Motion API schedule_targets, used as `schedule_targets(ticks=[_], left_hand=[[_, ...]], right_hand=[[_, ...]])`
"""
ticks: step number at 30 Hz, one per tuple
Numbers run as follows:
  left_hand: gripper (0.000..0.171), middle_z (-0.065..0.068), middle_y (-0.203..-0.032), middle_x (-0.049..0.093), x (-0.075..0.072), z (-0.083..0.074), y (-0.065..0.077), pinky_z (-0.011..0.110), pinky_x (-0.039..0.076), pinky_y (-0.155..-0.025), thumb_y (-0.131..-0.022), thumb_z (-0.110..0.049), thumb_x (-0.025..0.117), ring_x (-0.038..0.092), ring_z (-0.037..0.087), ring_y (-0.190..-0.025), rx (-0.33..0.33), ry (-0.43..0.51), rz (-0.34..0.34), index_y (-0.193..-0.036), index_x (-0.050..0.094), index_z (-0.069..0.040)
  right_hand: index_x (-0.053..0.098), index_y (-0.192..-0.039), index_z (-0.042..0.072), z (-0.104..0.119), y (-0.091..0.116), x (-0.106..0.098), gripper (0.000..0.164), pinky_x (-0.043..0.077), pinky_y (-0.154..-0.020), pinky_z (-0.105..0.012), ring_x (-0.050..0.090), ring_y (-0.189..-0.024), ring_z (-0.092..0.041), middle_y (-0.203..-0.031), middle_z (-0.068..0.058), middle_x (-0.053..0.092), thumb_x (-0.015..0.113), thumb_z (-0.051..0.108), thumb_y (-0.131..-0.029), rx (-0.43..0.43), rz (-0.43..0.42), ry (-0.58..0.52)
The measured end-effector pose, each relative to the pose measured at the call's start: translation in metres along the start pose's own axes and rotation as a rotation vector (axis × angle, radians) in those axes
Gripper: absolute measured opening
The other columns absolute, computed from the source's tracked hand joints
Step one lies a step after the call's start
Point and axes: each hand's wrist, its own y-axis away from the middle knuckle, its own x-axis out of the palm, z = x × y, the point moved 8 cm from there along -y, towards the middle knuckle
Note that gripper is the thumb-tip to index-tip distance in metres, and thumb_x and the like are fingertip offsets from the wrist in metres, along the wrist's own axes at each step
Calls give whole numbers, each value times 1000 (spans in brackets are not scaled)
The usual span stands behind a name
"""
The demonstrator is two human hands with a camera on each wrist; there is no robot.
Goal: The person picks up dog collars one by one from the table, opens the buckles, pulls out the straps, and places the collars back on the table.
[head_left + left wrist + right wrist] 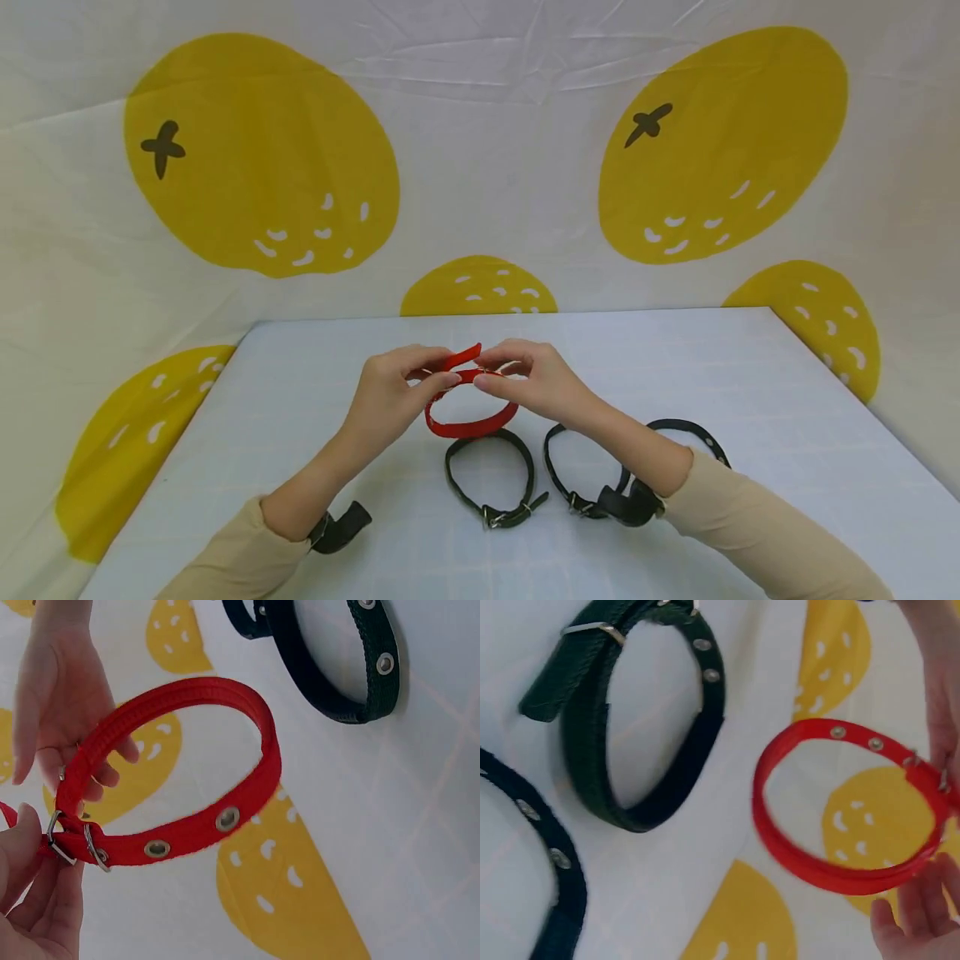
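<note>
A red buckled collar is held up above the table, its ring hanging below the hands. My left hand pinches it beside the metal buckle between thumb and fingers. The loose red strap end sticks up past the left fingers. My right hand is at the other side of the buckle in the head view. In the left wrist view the right fingers are loosely spread behind the ring, without a visible pinch. Metal eyelets dot the red band.
A dark green collar lies buckled on the white table just below the red one. Another dark collar lies to its right, and a dark band shows beyond the right forearm. A yellow-patterned cloth hangs behind.
</note>
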Motion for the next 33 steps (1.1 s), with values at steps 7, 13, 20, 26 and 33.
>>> schedule_targets(ticks=[7,13,20,26,33], left_hand=[[24,1,-83,67,1,-18,-2,25,53,-61,-69,-5,80,59,10,-72,220,-155,-88,-92,72,-4],[33,5,-88,66,4,-25,-1,22,52,-57,-68,-4,81,57,12,-69,272,-151,-103,-99,70,-1],[34,4,-88,64,2,-16,4,22,52,-58,-68,-9,83,56,12,-69,179,-162,-90,-98,68,-3],[24,1,-82,63,-2,-10,7,23,50,-56,-71,-7,81,53,9,-67,157,-109,-112,-90,68,-5],[21,2,-82,63,-3,-14,6,24,51,-56,-71,-6,80,54,11,-68,181,-102,-128,-88,69,-4]], right_hand=[[72,-94,5,17,0,-6,21,52,-73,-42,64,-78,-24,-84,-8,69,65,24,-88,86,-83,-98],[65,-97,-7,10,-3,-4,21,54,-79,-36,67,-75,-23,-81,-11,68,64,12,-88,241,-75,-425],[67,-87,4,12,0,-9,9,53,-79,-32,67,-71,-16,-77,-5,68,59,5,-91,256,-69,-648],[69,-84,9,16,2,-14,12,53,-79,-32,68,-71,-16,-77,-5,69,59,6,-91,246,-54,-704],[68,-86,9,11,4,-18,12,53,-79,-33,67,-72,-16,-78,-6,68,58,6,-92,260,-75,-704]])
